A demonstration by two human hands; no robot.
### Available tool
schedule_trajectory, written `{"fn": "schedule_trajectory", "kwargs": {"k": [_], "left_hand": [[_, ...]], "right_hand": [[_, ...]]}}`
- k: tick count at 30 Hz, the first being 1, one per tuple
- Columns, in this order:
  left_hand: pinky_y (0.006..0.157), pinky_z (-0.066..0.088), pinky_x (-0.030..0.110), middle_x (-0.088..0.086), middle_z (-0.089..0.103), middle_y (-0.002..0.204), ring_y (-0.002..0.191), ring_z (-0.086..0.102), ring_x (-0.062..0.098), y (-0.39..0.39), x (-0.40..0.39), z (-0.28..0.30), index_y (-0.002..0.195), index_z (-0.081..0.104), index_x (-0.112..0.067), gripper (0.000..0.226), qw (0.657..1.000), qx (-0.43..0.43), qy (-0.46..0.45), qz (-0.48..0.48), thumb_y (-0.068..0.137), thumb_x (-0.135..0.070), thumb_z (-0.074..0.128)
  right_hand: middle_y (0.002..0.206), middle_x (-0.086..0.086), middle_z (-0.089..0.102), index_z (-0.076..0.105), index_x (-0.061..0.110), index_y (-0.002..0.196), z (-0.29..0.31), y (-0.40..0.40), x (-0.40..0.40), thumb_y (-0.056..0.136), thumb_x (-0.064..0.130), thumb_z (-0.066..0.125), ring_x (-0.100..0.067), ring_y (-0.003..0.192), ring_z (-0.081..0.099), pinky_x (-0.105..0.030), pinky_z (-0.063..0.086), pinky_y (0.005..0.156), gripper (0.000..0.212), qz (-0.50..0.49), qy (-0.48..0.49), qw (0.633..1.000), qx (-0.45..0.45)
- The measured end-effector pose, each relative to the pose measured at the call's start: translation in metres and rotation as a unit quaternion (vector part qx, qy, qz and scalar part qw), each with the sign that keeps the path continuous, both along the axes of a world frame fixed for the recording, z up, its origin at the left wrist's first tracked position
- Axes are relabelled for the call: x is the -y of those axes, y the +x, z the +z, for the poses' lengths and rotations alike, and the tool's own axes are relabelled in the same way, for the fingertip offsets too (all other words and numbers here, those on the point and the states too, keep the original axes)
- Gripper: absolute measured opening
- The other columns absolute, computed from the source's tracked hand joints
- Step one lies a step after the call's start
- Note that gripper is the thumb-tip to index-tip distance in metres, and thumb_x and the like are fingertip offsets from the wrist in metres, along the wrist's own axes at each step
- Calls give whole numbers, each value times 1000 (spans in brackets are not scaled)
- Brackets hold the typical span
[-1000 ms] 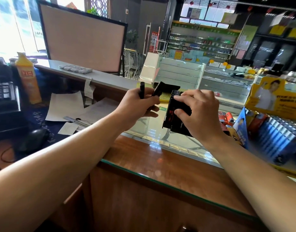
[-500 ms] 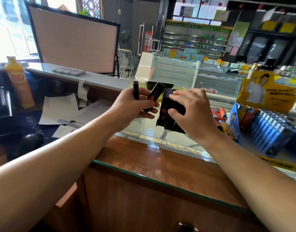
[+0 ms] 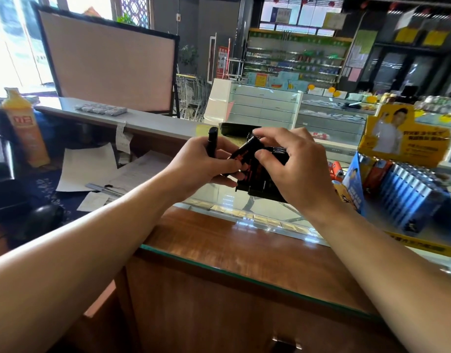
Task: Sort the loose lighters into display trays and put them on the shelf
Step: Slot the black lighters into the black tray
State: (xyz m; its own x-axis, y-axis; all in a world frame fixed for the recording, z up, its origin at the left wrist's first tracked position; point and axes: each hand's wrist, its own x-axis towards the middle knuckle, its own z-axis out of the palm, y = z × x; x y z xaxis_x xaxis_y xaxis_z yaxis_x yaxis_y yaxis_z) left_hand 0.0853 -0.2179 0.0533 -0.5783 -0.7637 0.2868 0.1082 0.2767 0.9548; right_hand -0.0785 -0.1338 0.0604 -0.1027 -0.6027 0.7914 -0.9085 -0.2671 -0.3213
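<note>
- Left hand: grips spare lighters, kept ready beside the tray.
- Right hand: pinches one lighter, steadying the tray beneath for slotting.

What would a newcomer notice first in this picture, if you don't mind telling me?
Most striking are the two hands at centre, above the glass counter: the left hand grips a black lighter upright, and the right hand holds a black display tray. At far right stands a blue display box of lighters; at far left, a yellow bottle.
</note>
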Motion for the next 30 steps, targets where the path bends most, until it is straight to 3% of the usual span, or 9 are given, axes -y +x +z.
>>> {"fn": "schedule_trajectory", "kwargs": {"k": [2,5,9,14,16,21,25,27,30], "left_hand": [[63,60,30,25,73,94,82,74,27,-1,-3,0,106,59,8,21,1000,-7,9,-11,87,6,66],[64,60,34,19,74,88,85,74,31,-6,-8,-2,98,55,-1,16,999,-26,13,-42,87,6,65],[66,61,38,13,75,80,82,74,30,-10,-8,-4,94,52,-3,17,998,-45,-3,-46,88,8,63],[70,62,39,3,71,65,82,74,30,-9,-10,-3,100,54,0,17,998,-36,-23,-48,88,6,64],[70,62,38,8,73,73,84,74,30,-9,-10,-2,99,54,-1,16,998,-38,-4,-52,88,5,64],[65,61,35,17,73,98,82,74,28,-8,-5,-1,95,61,-4,8,999,-28,15,-7,91,-9,66],[43,40,25,4,64,61,44,50,16,-6,0,0,96,63,-2,28,996,2,8,86,93,-30,65],[42,31,22,1,53,55,43,40,13,-6,3,0,98,65,-2,38,993,7,22,112,93,-40,63],[42,30,21,1,47,59,45,39,12,-7,4,0,93,65,-10,44,993,8,42,113,96,-51,53]], "right_hand": [[95,8,66,66,25,119,-1,3,1,88,20,69,-5,95,60,-11,42,85,32,6,-16,999,43],[94,6,72,70,22,108,-2,7,3,88,21,69,-8,92,67,-34,54,85,20,7,-50,995,88],[92,3,72,72,24,102,-2,8,3,88,26,69,-13,88,67,-39,55,78,15,4,-65,993,101],[88,4,68,61,27,92,0,13,3,83,27,74,-9,86,63,-24,50,76,16,27,-44,995,89],[87,4,68,62,24,92,4,10,2,82,24,75,-9,84,63,-18,48,75,17,35,-41,995,86],[84,11,67,67,21,96,13,-6,-2,83,18,73,-5,76,64,-20,51,71,15,42,-95,988,113],[80,17,64,63,24,91,9,-17,-2,83,18,75,0,72,59,-18,50,68,15,24,-68,990,121],[78,17,62,61,27,88,5,-19,0,83,19,75,2,70,56,-16,45,66,17,10,-38,994,101],[86,4,64,60,30,90,0,-17,3,83,22,75,-8,77,56,-10,39,66,18,-14,2,998,58]]}}
